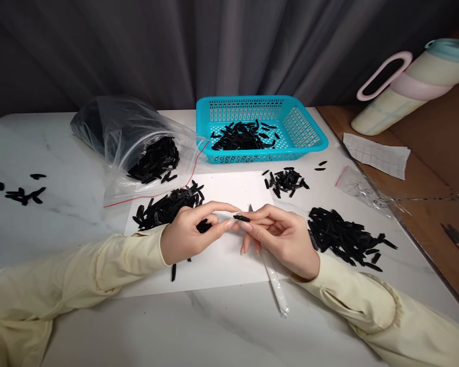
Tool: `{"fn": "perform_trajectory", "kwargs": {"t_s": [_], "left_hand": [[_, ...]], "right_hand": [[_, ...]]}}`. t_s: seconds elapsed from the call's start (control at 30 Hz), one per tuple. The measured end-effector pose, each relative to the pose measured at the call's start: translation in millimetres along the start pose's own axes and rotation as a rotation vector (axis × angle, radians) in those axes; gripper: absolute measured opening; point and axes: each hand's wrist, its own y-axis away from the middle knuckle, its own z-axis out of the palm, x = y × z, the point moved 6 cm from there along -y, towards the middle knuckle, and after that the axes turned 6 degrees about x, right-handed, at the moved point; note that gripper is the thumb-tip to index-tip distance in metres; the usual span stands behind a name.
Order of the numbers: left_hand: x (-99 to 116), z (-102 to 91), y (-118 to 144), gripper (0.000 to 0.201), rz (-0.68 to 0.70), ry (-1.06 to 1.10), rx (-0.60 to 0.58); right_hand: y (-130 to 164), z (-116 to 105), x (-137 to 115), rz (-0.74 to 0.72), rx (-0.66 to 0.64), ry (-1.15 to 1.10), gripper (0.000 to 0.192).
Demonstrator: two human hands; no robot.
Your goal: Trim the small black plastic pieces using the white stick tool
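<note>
My left hand (193, 232) and my right hand (281, 234) meet over a white sheet (229, 191) on the marble table. Between their fingertips they pinch one small black plastic piece (241, 218). The left palm also cups a few more black pieces (203, 226). The right hand grips a thin white-wrapped blade tool (273, 280), its tip showing above the fingers. A pile of black pieces (168, 206) lies by the left hand and another pile (344, 232) by the right hand.
A turquoise basket (306, 130) holding black pieces stands at the back. An open clear zip bag (137, 145) of pieces lies back left. A small pile (286, 181), stray pieces (23, 193) far left, a paper slip (378, 153) and a pastel bottle (413, 84) sit around.
</note>
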Motion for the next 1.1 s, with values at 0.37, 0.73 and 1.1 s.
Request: {"fn": "perform_trajectory", "kwargs": {"t_s": [0.37, 0.73, 1.1], "left_hand": [[-9, 4.0, 0, 0.02, -0.142, 0.135, -0.039], [-27, 18.2, 2, 0.023, -0.545, 0.629, -0.137], [-32, 13.9, -1, 0.023, -0.635, 0.655, -0.03]], "right_hand": [[2, -5, -7, -0.17, 0.094, 0.149, 0.003], [4, 0, -27, -0.473, 0.109, 0.605, 0.013], [5, -1, -19, -0.076, -0.304, 1.598, 0.068]]}}
